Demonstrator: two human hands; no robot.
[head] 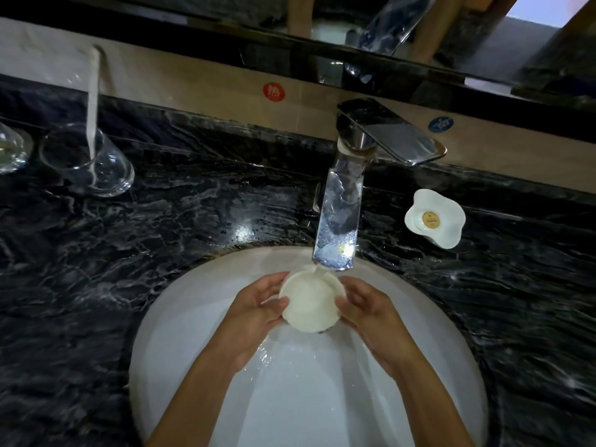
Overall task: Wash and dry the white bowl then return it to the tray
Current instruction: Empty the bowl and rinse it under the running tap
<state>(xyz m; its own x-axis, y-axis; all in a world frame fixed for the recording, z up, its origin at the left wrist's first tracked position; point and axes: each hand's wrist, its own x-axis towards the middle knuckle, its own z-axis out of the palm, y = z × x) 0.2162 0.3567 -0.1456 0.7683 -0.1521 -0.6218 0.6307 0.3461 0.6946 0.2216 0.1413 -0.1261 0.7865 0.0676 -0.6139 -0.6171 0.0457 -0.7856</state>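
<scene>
Both hands cup the round white bowl [310, 301] over the glossy sink [193, 317]: left hand [258, 312] grasps its left rim, right hand [367, 312] its right, under the chrome faucet [342, 217] on the black marbled tabletop [161, 227].

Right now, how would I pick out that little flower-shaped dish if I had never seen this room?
Start at the chrome faucet over the white sink. Look to its right on the black marble counter: the flower-shaped dish sits there alone. It is white with a wavy petal rim and a round gold label inside, unlike the clear glasses far left.
</scene>
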